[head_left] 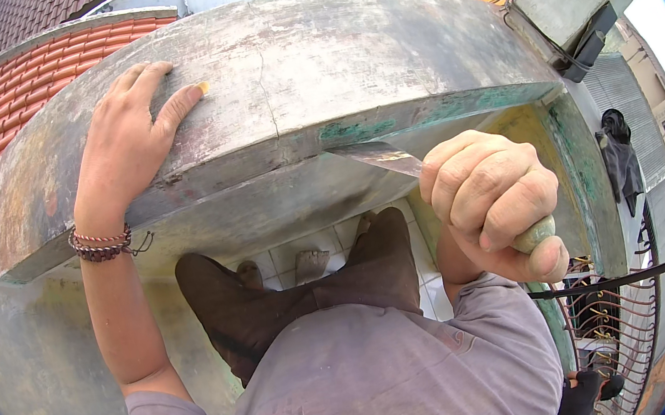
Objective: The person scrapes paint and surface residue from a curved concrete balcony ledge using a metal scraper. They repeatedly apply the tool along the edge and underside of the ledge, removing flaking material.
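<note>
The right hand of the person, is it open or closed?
Closed: the right hand is curled into a fist around a flat-bladed scraper, which sticks out beyond it toward the concrete ledge.

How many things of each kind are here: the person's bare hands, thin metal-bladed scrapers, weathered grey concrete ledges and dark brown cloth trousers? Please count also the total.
Bare hands: 2 (left hand, right hand)
Thin metal-bladed scraper: 1, in the right hand
Weathered grey concrete ledge: 1, under the left hand
Dark brown cloth trousers: 1 pair
Total: 5
</note>
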Tool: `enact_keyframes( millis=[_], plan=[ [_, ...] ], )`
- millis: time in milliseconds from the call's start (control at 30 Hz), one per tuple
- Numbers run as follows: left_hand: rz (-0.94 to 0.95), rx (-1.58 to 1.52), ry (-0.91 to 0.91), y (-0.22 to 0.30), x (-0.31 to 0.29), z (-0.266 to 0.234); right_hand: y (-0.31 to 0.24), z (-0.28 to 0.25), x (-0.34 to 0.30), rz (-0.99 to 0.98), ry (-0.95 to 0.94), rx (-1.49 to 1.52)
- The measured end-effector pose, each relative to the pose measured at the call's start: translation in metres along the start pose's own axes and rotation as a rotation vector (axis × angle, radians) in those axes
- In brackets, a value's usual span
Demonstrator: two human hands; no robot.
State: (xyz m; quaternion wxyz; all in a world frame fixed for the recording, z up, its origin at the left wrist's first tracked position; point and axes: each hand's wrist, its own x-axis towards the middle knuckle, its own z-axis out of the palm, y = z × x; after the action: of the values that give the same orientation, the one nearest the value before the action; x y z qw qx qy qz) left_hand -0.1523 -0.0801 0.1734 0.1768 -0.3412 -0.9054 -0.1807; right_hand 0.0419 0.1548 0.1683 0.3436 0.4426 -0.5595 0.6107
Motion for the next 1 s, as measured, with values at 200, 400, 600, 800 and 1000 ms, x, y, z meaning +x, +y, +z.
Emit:
enact_keyframes(
  millis=[200,400,600,800,1000],
  plan=[
    [0.002,0.012,-0.005,0.000,0.000,0.000,0.004,0.000,-0.004,-0.017,0.010,-0.002],
    [-0.004,-0.005,-0.021,0.002,0.003,-0.001,-0.008,0.002,-0.001,-0.088,-0.028,-0.050],
    [-0.029,0.004,-0.032,0.001,0.001,-0.002,-0.010,0.006,-0.001,-0.092,0.003,-0.019],
    [-0.032,0.016,-0.031,-0.002,0.001,-0.001,-0.002,0.001,-0.004,-0.026,0.019,-0.037],
    [-0.021,0.005,-0.040,-0.001,0.003,-0.001,0.005,-0.001,-0.008,-0.007,0.013,-0.093]
  ],
)
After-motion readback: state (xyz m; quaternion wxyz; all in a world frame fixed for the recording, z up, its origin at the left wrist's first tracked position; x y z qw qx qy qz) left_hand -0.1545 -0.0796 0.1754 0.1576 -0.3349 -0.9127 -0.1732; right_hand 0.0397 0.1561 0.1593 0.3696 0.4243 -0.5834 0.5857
